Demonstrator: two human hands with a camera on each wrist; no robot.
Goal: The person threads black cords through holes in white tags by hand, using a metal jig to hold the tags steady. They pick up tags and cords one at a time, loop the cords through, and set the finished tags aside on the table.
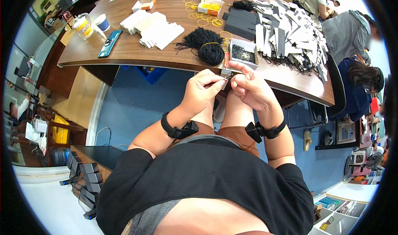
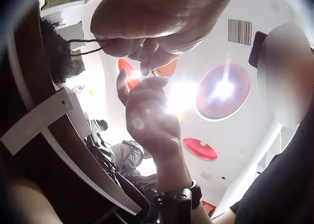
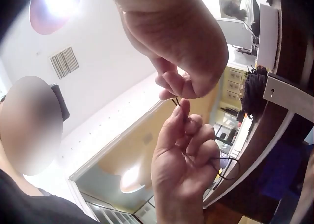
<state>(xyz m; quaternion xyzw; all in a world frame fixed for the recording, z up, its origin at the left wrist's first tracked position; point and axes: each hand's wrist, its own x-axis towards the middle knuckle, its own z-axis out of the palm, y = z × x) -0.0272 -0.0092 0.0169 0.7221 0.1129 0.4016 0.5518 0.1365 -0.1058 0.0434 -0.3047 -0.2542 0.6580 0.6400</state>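
Near white tag [image 3: 290, 99], fingers [image 1: 212, 80] pinching black cord [image 2: 83, 40]

a thin black cord [image 3: 175, 101] is held in the air just in front of the desk [image 1: 137, 55], above the person's lap. the left grip [image 1: 201, 91] pinches it at the fingertips, and a short doubled length runs across the small gap to the right grip [image 1: 251, 88], whose fingertips pinch the other end. behind the left fingers the cord comes out as a slack, open loop [image 2: 83, 40], its two strands apart, hanging free in a rounded curve. it looks smooth, dark and evenly thin; its tip is hidden by the fingers.
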